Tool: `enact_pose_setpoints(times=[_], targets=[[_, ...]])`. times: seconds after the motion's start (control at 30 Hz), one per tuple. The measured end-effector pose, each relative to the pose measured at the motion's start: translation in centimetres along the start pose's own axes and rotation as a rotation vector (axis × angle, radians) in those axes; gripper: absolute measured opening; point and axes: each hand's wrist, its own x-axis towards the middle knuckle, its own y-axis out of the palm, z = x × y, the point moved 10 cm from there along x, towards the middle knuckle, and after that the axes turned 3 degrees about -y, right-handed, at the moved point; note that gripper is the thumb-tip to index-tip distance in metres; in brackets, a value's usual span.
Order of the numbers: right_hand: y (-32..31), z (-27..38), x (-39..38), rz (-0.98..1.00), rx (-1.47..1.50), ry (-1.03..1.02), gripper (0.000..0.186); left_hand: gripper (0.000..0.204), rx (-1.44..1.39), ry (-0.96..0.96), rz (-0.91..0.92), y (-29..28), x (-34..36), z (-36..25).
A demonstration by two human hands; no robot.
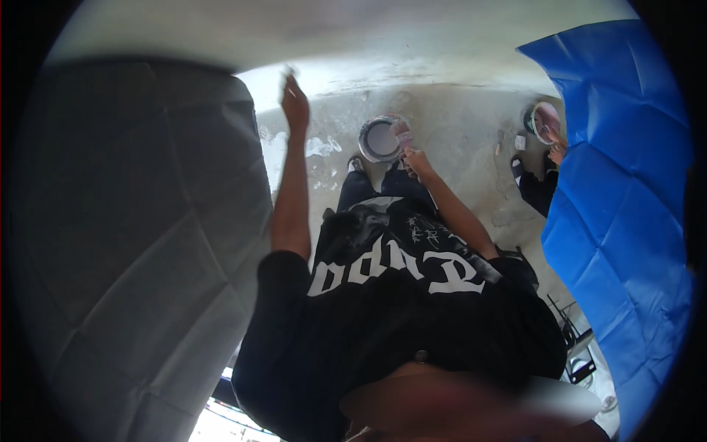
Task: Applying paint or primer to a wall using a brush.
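Note:
My right hand [417, 163] is closed around the handle of a wide paintbrush [403, 135] with pinkish paint on it. The brush is at the right rim of a round bucket [365, 147] that holds pale mauve paint and stands on the floor just beyond my feet. My left arm reaches forward, and my left hand [296, 107] is up near the pale wall. Its fingers are blurred, with a whitish spot at the tips, so I cannot make out whether it holds anything.
A big dark grey sheet [140, 214] stands at my left, and a creased blue sheet [626, 191] at my right. Beyond the blue one, another person's hand [557, 147] is at a second bucket [546, 122]. White splashes mark the floor [471, 169] by the wall [368, 44].

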Motion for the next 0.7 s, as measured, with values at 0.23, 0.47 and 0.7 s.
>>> enact_pose_setpoints(times=[0.23, 0.47, 0.7], targets=[[-6.0, -8.5, 4.7, -0.256, -0.148, 0.126, 0.040, 0.068, -0.266, -0.770, 0.626, 14.9, -28.1, 23.3], [-10.7, -18.2, 10.1, -0.304, -0.308, 0.273, 0.035, 0.058, -0.123, -0.909, 0.741, 19.0, -37.0, 28.5], [-8.2, -24.1, 17.2, -0.251, -0.370, 0.365, 0.039, 0.052, -0.143, -0.845, 0.711, 25.5, -35.3, 32.9]])
